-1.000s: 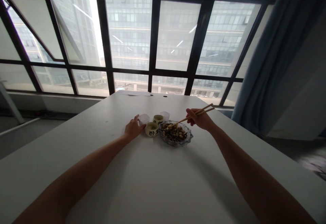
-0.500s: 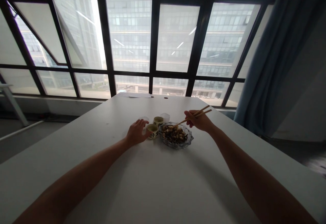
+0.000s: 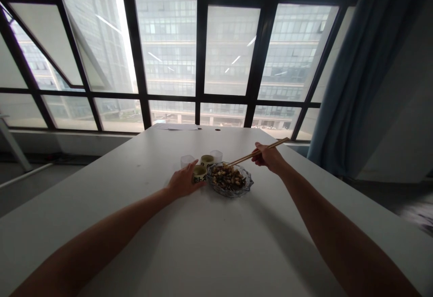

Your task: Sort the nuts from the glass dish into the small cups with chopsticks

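Note:
My left hand [image 3: 181, 181] curves around the near side of a small cream cup with dark characters [image 3: 199, 174], thumb in front and fingers behind it. A second cup of the same kind [image 3: 207, 159] stands just behind. To the right, close against the cups, sits a clear scalloped glass bowl [image 3: 249, 184] filled with brown and pale pieces, like mixed nuts or seeds [image 3: 230, 178]. My right hand [image 3: 267, 156] grips a pair of wooden chopsticks [image 3: 246, 157]. Their tips lie close together at the far edge of the bowl's contents.
Two clear plastic cups stand behind: one on the left [image 3: 186, 160], one on the right [image 3: 216, 155]. Paper sheets [image 3: 176, 127] lie at the far end of the white table [image 3: 216, 252]. Beyond are windows, with a blue curtain [image 3: 334, 107] to the right.
My left hand has come down lower around the near cup. The chopsticks have closed together, and their tips have shifted toward the bowl's far left edge.

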The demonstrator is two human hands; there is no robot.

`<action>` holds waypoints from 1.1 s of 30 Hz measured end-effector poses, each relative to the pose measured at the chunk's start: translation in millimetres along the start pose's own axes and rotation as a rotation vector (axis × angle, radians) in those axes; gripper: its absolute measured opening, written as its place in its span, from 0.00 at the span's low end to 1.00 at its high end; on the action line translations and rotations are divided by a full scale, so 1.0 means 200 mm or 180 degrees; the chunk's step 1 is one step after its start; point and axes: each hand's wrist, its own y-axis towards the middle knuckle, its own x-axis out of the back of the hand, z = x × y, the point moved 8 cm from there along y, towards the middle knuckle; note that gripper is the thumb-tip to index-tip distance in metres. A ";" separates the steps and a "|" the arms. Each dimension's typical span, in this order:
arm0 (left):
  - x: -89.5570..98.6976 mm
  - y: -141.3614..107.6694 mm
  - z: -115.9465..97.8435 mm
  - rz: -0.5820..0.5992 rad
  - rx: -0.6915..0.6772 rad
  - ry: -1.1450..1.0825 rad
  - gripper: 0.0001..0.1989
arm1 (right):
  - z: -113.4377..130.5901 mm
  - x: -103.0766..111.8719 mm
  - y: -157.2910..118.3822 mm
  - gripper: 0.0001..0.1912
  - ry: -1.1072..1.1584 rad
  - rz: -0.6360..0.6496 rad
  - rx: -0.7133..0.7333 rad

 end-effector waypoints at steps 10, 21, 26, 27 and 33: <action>0.00 0.00 0.05 0.0097 0.0469 -0.0316 0.41 | 0.23 -0.09 -0.15 0.34 -0.0873 0.0658 0.1650; 0.03 0.01 0.03 -0.0194 0.0146 -0.0469 0.37 | 0.30 -0.10 -0.18 0.32 -0.0275 0.0539 0.1640; 0.03 0.01 0.03 -0.0250 0.0059 -0.0402 0.36 | 0.35 -0.18 -0.25 0.33 -0.0187 0.0505 0.1665; 0.03 0.01 0.02 -0.0243 0.0060 -0.0394 0.36 | 0.35 -0.20 -0.26 0.33 -0.0177 0.0512 0.1677; 0.02 0.01 0.04 -0.0230 0.0091 -0.0406 0.37 | 0.26 -0.43 -0.34 0.31 -0.0189 0.1042 0.1607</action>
